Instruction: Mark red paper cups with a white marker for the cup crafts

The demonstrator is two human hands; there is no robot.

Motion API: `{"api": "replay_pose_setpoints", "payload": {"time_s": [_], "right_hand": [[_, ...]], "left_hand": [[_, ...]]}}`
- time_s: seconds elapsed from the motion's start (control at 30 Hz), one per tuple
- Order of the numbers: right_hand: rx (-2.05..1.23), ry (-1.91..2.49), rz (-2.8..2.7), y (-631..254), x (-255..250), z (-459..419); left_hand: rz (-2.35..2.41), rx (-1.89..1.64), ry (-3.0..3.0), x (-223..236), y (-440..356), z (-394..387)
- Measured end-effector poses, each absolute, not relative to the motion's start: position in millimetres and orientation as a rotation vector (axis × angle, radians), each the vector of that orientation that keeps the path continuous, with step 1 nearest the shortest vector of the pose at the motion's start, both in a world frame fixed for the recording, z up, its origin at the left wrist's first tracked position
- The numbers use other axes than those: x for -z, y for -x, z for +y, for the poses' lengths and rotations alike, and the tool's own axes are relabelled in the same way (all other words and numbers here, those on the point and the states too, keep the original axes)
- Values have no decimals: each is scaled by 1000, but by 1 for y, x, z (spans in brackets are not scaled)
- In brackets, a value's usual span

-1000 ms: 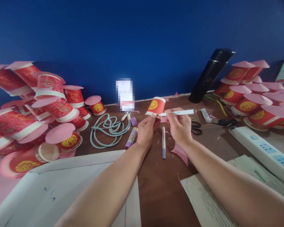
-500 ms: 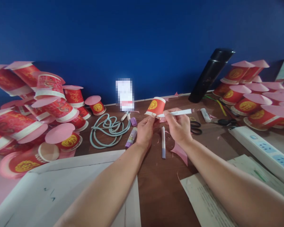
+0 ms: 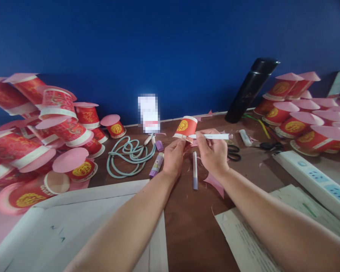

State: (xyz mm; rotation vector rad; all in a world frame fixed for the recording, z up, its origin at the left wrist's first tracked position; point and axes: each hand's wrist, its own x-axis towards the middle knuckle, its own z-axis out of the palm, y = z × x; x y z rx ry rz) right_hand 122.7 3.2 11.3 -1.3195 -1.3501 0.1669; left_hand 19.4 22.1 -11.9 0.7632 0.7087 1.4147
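My left hand (image 3: pixel 174 156) pinches the rim of a red paper cup (image 3: pixel 186 127) with a gold emblem, holding it tilted above the brown table (image 3: pixel 192 223). My right hand (image 3: pixel 212 151) grips a white pen (image 3: pixel 212 136) held level, its tip touching the cup's rim. A second pen (image 3: pixel 195 170) lies on the table just below both hands. Beside it rests a pink paper scrap (image 3: pixel 215 183), and a purple glue stick (image 3: pixel 156 165) lies to the left.
Piles of red cups with pink paper lids fill the left (image 3: pixel 59 132) and right (image 3: pixel 306 121). A coiled pale cable (image 3: pixel 130 153), black scissors (image 3: pixel 234 153), a black bottle (image 3: pixel 251 88), a white power strip (image 3: pixel 314 177) and white sheets (image 3: pixel 73 223) surround the hands.
The white pen has slid a little to the left along the cup's rim, and the right hand has shifted slightly left with it. The left hand and cup stay put.
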Motion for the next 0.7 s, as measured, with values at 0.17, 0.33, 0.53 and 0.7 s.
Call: {"api": "replay_pose_setpoints", "payload": {"time_s": [0.17, 0.33, 0.53, 0.7], "right_hand": [[-109, 1326, -1353, -124, -10, 5], [-81, 1307, -1344, -126, -10, 6], [-112, 1286, -1350, -125, -10, 5], [-226, 1280, -1386, -121, -9, 1]], "left_hand": [[707, -1409, -789, 13, -20, 22], [705, -1410, -833, 16, -20, 22], [716, -1412, -820, 13, -19, 22], [709, -1409, -818, 12, -19, 21]]}}
